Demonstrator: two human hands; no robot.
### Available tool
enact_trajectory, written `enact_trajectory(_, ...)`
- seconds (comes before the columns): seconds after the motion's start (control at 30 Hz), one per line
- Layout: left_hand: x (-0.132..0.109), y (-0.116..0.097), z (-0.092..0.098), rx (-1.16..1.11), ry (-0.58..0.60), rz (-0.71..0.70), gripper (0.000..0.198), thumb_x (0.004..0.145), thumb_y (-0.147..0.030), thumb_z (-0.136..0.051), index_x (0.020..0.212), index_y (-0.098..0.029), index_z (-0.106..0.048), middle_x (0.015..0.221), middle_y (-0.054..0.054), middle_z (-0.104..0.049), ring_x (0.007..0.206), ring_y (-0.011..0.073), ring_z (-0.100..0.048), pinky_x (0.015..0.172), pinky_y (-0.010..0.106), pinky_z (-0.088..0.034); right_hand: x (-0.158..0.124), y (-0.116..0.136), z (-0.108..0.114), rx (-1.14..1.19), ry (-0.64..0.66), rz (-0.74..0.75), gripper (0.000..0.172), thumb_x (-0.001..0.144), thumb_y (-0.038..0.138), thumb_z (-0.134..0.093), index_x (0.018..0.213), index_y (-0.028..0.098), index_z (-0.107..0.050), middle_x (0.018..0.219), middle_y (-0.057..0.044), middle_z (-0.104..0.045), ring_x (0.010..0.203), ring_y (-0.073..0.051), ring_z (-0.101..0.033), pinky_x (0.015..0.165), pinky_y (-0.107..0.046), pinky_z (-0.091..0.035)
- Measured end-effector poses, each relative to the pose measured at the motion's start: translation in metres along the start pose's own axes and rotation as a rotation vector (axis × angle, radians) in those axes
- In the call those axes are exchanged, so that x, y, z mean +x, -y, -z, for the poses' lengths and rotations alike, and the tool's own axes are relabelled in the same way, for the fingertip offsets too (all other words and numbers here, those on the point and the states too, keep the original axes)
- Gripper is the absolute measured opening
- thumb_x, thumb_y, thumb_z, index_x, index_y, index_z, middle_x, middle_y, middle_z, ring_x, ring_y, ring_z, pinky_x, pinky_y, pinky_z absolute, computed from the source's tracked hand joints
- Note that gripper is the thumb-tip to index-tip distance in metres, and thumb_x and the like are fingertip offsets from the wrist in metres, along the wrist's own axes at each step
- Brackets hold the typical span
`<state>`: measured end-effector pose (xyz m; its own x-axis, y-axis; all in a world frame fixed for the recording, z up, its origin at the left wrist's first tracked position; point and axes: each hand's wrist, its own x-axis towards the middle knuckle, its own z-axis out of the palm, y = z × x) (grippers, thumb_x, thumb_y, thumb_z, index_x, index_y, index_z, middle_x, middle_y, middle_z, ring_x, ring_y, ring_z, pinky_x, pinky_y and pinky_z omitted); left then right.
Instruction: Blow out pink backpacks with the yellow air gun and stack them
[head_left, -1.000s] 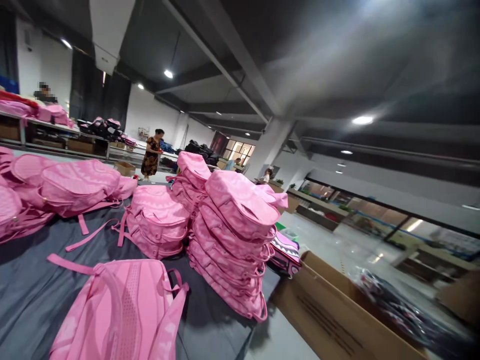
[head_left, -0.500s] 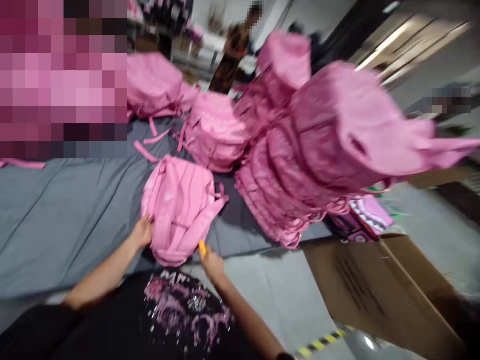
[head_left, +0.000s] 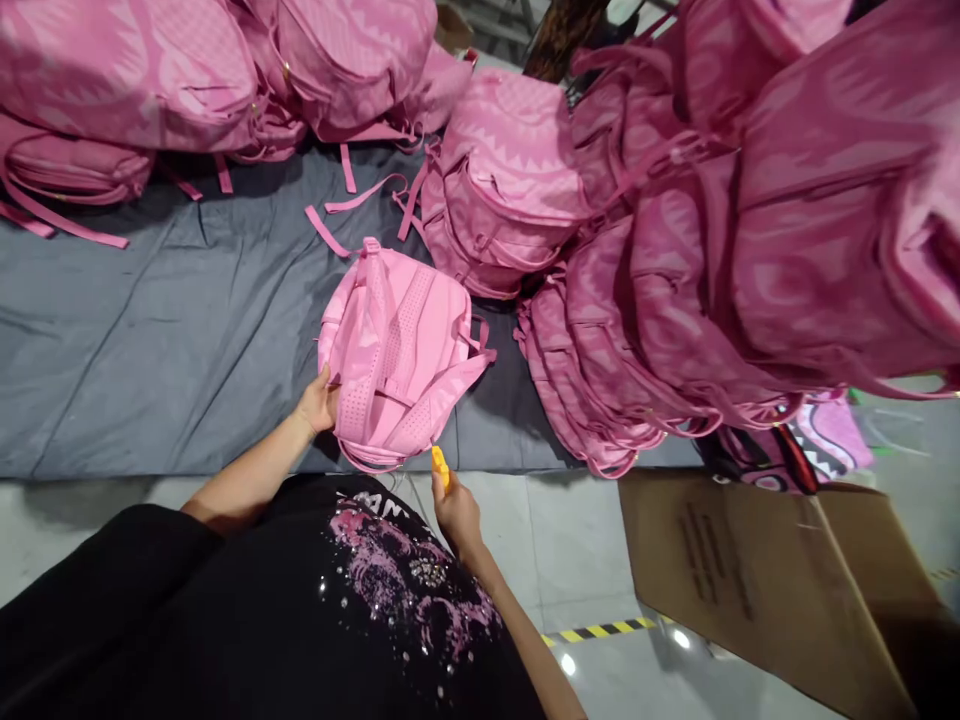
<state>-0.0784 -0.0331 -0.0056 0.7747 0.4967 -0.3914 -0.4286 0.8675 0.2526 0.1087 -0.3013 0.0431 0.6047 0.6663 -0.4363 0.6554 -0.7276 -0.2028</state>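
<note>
A small pink backpack lies on the grey cloth, its padded straps and mesh back panel facing up. My left hand grips its left edge, thumb on top and fingers partly hidden beneath. In my right hand is a pair of yellow thread snips, held closed in the fingers. Their thin dark tip points up at the lower right edge of the backpack; whether it touches the fabric I cannot tell. A loose strap end lies beyond the top of the backpack.
Stacked pink backpacks lean at the right, and more pink backpacks line the far side. Grey cloth covers the table. Below its right edge stands an open cardboard box; yellow-black tape marks the floor.
The view has tilted down and levelled, so the backpacks sit differently in it. Both hands keep their places at the small backpack, the snips' tip now showing by its lower right edge.
</note>
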Motion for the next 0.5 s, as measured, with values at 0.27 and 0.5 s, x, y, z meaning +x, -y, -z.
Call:
enact_trajectory(0.27, 0.006, 0.008, -0.008, -0.026, -0.015, -0.01, 0.069, 0.095, -0.06, -0.045, 0.132, -0.003, -0.056, 0.107, 0.02, -0.074, 0.112, 0.0316, -0.068, 0.108, 0.047, -0.047, -0.014, -0.002, -0.001, 0.07, 0.028, -0.097, 0.045, 0.105, 0.041, -0.031, 0.125, 0.013, -0.061, 0.101, -0.015, -0.073, 0.092, -0.023, -0.069, 0.07, -0.027, -0.039)
enact_trajectory(0.5, 0.01, 0.007, -0.008, -0.018, -0.03, 0.032, 0.07, 0.095, -0.06, -0.044, 0.135, -0.003, -0.054, 0.107, 0.019, -0.074, 0.111, 0.0325, -0.068, 0.108, 0.048, -0.046, -0.066, -0.023, -0.014, 0.2, 0.089, -0.139, 0.057, 0.103, 0.048, -0.021, 0.126, 0.016, -0.062, 0.089, -0.012, -0.073, 0.085, -0.025, -0.069, 0.065, -0.027, -0.043)
